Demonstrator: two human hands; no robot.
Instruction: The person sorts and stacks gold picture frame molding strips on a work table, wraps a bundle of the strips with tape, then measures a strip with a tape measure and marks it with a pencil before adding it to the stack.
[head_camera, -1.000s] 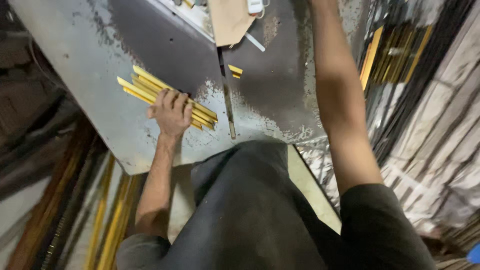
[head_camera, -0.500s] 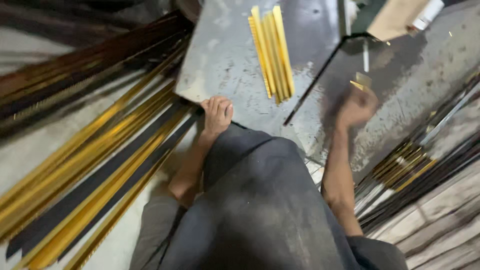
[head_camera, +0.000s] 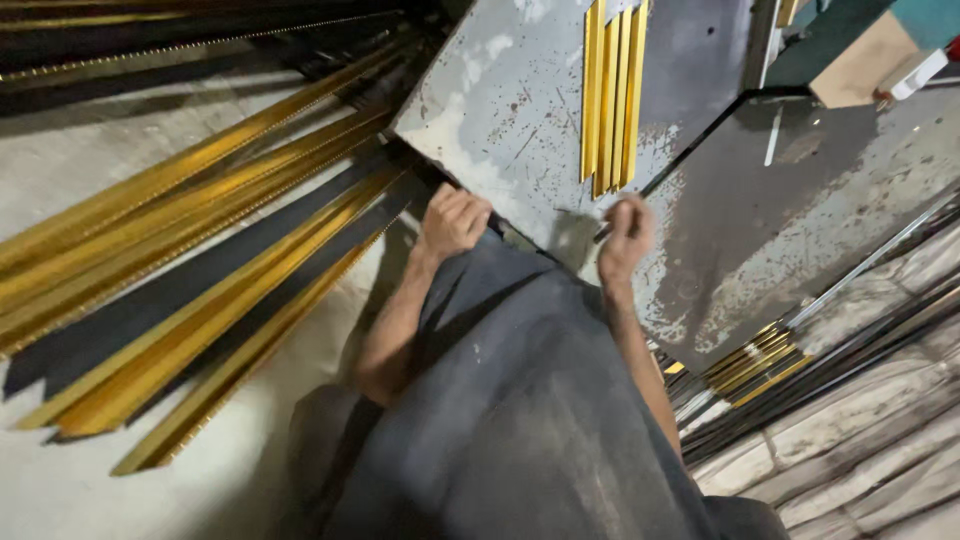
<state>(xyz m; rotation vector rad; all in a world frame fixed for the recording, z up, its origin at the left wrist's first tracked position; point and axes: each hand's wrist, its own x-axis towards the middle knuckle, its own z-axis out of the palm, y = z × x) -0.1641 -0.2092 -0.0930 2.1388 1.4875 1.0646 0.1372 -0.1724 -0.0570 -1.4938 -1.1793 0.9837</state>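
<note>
A bundle of short gold strips lies on the grey, scratched metal table. My left hand is curled into a fist at the table's near edge, and I see nothing in it. My right hand is blurred, with its fingers bent, just below the near ends of the gold strips on the table top. Whether it holds anything is unclear. My dark-clothed lap fills the lower middle of the view.
Long gold and black mouldings lie on the floor at the left. More gold and dark strips are stacked under the table's right side. A dark slot crosses the table. A cardboard piece and a white object sit far right.
The view has swung left. My left hand left the gold strips and came to the table's edge. My right hand drew back from the far side to just below the strips.
</note>
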